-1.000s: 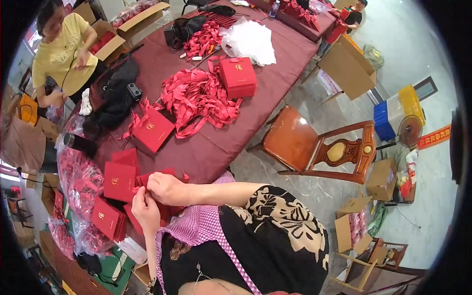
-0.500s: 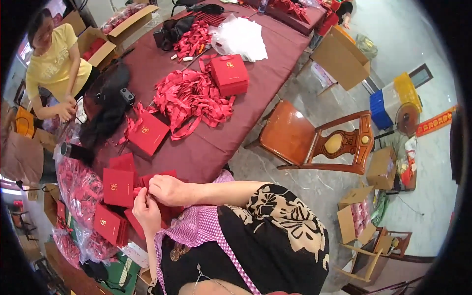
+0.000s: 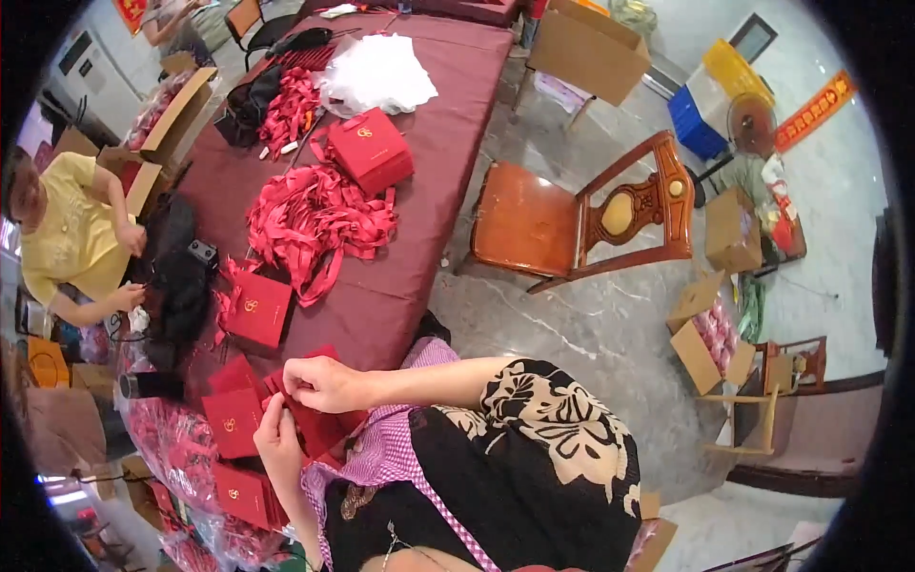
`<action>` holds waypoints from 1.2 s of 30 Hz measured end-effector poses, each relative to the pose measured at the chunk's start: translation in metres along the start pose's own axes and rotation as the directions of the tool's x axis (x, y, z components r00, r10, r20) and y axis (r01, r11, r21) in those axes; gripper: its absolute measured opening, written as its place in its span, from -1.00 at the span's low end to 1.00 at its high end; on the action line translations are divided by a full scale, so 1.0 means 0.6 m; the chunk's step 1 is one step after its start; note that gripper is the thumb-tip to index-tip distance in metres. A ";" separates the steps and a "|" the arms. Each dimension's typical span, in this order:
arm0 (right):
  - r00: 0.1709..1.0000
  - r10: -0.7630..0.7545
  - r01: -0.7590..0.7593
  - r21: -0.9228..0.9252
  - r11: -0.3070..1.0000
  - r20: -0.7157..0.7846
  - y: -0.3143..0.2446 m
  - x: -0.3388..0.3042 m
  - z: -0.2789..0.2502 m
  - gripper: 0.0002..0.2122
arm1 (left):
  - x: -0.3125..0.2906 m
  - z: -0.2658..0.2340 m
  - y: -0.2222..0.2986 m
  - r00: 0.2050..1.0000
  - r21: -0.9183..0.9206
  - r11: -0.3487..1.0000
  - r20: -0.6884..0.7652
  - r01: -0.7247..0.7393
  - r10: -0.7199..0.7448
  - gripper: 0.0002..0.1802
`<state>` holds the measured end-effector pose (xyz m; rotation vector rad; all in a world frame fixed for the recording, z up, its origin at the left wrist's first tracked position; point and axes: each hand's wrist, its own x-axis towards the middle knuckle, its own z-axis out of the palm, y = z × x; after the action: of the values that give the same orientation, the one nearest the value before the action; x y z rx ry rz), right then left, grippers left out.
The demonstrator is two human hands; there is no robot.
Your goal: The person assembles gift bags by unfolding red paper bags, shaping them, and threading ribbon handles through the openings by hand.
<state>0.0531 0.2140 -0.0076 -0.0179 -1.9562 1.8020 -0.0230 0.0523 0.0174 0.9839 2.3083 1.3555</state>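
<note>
A long table point(image 3: 424, 191) under a dark maroon cloth runs up from the lower left, with a polished wooden chair point(image 3: 524, 219) just to its right, light glinting on the seat. The grey floor point(image 3: 505, 410) is stone-like, streaked with white veins. Along the right stands a pale wall point(image 3: 829, 262), bearing a red-orange banner point(image 3: 815, 112) with a round fan point(image 3: 752, 124) beside it. Cardboard boxes point(image 3: 586, 48) sit around the room. At the upper left are a tall white cabinet-like unit point(image 3: 86, 71) and a black-framed chair point(image 3: 245, 21) with an orange-brown back
</note>
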 end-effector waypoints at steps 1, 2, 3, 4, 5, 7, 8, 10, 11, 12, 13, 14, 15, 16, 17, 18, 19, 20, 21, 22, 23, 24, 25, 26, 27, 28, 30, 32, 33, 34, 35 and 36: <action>0.999 0.040 -0.041 0.037 0.998 0.035 -0.005 0.000 -0.004 -0.90 | -0.001 -0.003 -0.003 1.000 -0.047 0.999 0.015 0.026 -0.025 -0.72; 0.999 0.038 -0.039 0.037 0.999 0.030 -0.009 0.001 -0.007 -0.90 | -0.001 -0.003 -0.006 1.000 -0.045 0.999 0.019 0.023 -0.022 -0.72; 0.997 0.059 -0.062 0.054 0.997 0.047 -0.012 0.002 -0.009 -0.89 | -0.002 -0.001 -0.013 0.999 -0.003 0.999 0.000 -0.032 0.032 -0.72; 0.995 0.080 -0.085 0.071 0.994 0.067 -0.014 0.003 -0.009 -0.88 | -0.003 0.001 -0.021 0.996 0.040 0.996 -0.020 -0.083 0.084 -0.72; 0.994 0.078 -0.084 0.071 0.994 0.074 -0.011 0.003 -0.008 -0.88 | -0.004 0.003 -0.034 0.996 0.041 0.996 -0.027 -0.081 0.082 -0.72; 0.996 0.060 -0.067 0.105 0.992 0.069 0.001 0.002 -0.003 -0.86 | -0.006 0.003 -0.058 0.987 0.152 0.977 -0.021 -0.151 0.156 -0.74; 0.995 0.060 -0.068 0.105 0.992 0.082 0.004 0.002 -0.002 -0.86 | -0.008 0.004 -0.050 0.999 0.115 0.992 -0.014 -0.046 0.048 -0.78; 0.995 0.052 -0.059 0.081 0.995 0.089 0.006 0.000 -0.002 -0.84 | -0.009 0.006 -0.036 0.998 0.126 0.991 -0.043 -0.045 0.051 -0.80; 0.985 0.104 -0.118 0.093 0.989 0.141 -0.003 0.000 0.000 -0.84 | -0.011 0.003 -0.033 0.996 0.139 0.989 -0.062 -0.050 0.059 -0.82; 0.982 0.103 -0.119 0.095 0.988 0.157 -0.008 0.001 0.000 -0.84 | -0.015 0.000 -0.033 0.996 0.140 0.989 -0.076 -0.040 0.051 -0.82; 0.976 0.113 -0.115 -0.001 0.993 0.185 -0.013 0.002 -0.002 -0.84 | -0.019 -0.002 -0.034 0.990 0.172 0.983 -0.107 -0.069 0.089 -0.84; 0.970 0.123 -0.104 -0.097 0.990 0.208 -0.015 0.004 -0.001 -0.83 | -0.021 -0.003 -0.035 0.982 0.205 0.973 -0.134 -0.101 0.130 -0.85; 0.969 0.120 -0.102 -0.096 0.990 0.217 -0.008 0.003 0.003 -0.83 | -0.024 -0.003 -0.035 0.982 0.207 0.974 -0.142 -0.096 0.127 -0.85; 0.978 -0.006 0.040 -0.160 0.986 0.209 0.006 0.001 0.007 -0.84 | -0.027 -0.002 -0.033 0.976 0.235 0.965 -0.155 -0.113 0.152 -0.86; 0.969 -0.132 0.179 -0.222 0.958 0.211 0.010 0.000 0.011 -0.84 | -0.031 0.000 -0.032 0.970 0.264 0.956 -0.167 -0.127 0.175 -0.87; 0.967 -0.132 0.180 -0.218 0.959 0.218 0.012 -0.004 0.017 -0.84 | -0.034 0.001 -0.029 0.970 0.265 0.957 -0.174 -0.121 0.170 -0.87; 0.968 -0.121 0.172 -0.231 0.958 0.222 0.013 -0.008 0.022 -0.85 | -0.037 0.001 -0.025 0.967 0.289 0.945 -0.156 -0.150 0.202 -0.87; 0.968 -0.110 0.165 -0.243 0.956 0.225 0.012 -0.008 0.025 -0.87 | -0.036 0.001 -0.022 0.963 0.313 0.932 -0.137 -0.181 0.233 -0.87; 0.967 -0.108 0.164 -0.242 0.956 0.229 0.011 -0.008 0.026 -0.87 | -0.035 0.001 -0.022 0.963 0.312 0.933 -0.140 -0.177 0.229 -0.87; 0.966 -0.092 0.153 -0.247 0.957 0.241 0.010 -0.009 0.023 -0.87 | -0.032 0.003 -0.022 0.964 0.294 0.934 -0.106 -0.204 0.244 -0.86; 0.964 -0.079 0.144 -0.249 0.958 0.253 0.010 -0.007 0.022 -0.88 | -0.029 0.002 -0.022 0.963 0.278 0.933 -0.074 -0.230 0.259 -0.85; 0.965 -0.076 0.140 -0.250 0.958 0.253 0.011 -0.007 0.020 -0.88 | -0.026 0.003 -0.024 0.964 0.276 0.934 -0.072 -0.229 0.257 -0.85; 0.963 -0.057 0.129 -0.266 0.955 0.263 0.013 -0.007 0.016 -0.88 | -0.022 0.005 -0.026 0.970 0.243 0.947 -0.064 -0.212 0.234 -0.85; 0.954 -0.051 0.135 -0.269 0.954 0.295 0.009 -0.005 0.021 -0.88 | -0.027 0.000 -0.027 0.976 0.224 0.957 -0.078 -0.183 0.205 -0.85; 0.948 -0.060 0.146 -0.259 0.955 0.312 0.004 -0.001 0.023 -0.88 | -0.030 -0.004 -0.033 0.975 0.233 0.957 -0.096 -0.173 0.200 -0.85; 0.925 -0.040 0.178 -0.339 0.924 0.377 -0.002 0.004 0.022 -0.86 | -0.032 -0.005 -0.044 0.961 0.274 0.938 -0.115 -0.212 0.250 -0.85; 0.870 -0.008 0.267 -0.457 0.848 0.493 -0.020 0.023 0.016 -0.84 | -0.039 -0.008 -0.050 0.956 0.332 0.922 -0.138 -0.200 0.258 -0.87; 0.878 -0.262 0.439 -0.456 0.774 0.401 -0.053 0.041 0.004 -0.85 | -0.043 -0.013 -0.034 0.982 0.381 0.917 -0.098 -0.116 0.165 -0.89; 0.845 -0.334 0.516 -0.468 0.718 0.419 -0.069 0.054 -0.003 -0.83 | -0.039 -0.006 -0.031 0.967 0.386 0.910 -0.131 -0.153 0.219 -0.90; 0.804 -0.409 0.587 -0.467 0.661 0.432 -0.080 0.063 -0.005 -0.80 | -0.040 -0.008 -0.017 0.981 0.358 0.928 -0.119 -0.101 0.153 -0.90; 0.791 -0.361 0.592 -0.468 0.656 0.494 -0.082 0.064 -0.010 -0.78 | -0.034 -0.007 0.007 0.985 0.301 0.946 -0.078 -0.122 0.152 -0.85; 0.759 -0.325 0.611 -0.444 0.656 0.564 -0.086 0.070 -0.008 -0.76 | -0.041 -0.012 -0.007 0.986 0.377 0.915 -0.016 -0.146 0.164 -0.80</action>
<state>0.0332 0.2252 0.0554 0.7041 -2.4715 0.8028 -0.0109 0.0297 0.0150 1.2835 2.6356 1.0146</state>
